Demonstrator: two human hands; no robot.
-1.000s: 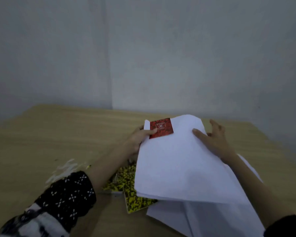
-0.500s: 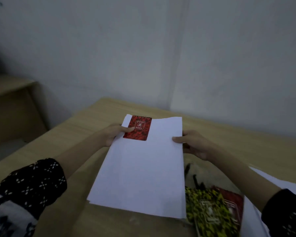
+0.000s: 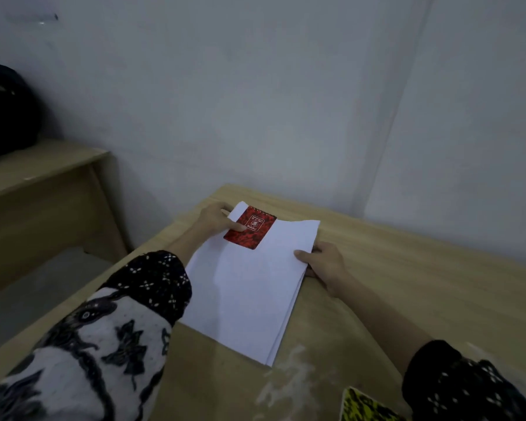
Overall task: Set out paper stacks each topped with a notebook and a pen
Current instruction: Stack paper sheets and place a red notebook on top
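A stack of white paper (image 3: 249, 287) lies on the wooden table (image 3: 422, 287) near its far left corner. A small red spiral notebook (image 3: 250, 227) rests on the stack's top left part. My left hand (image 3: 214, 218) grips the stack's far left edge, its thumb pressing on the notebook. My right hand (image 3: 325, 262) holds the stack's right edge, thumb on top and fingers underneath. No pen is in view.
A corner of a yellow-and-black patterned notebook (image 3: 365, 405) shows at the bottom right of the table. White smears (image 3: 289, 378) mark the tabletop near the stack. A lower wooden bench (image 3: 37, 177) with a dark object (image 3: 3, 113) stands to the left, across a gap.
Both hands carried the paper stack with the red notebook leftward to the table's far left corner and lowered it. The other notebooks and loose sheets have slid out of view to the right.
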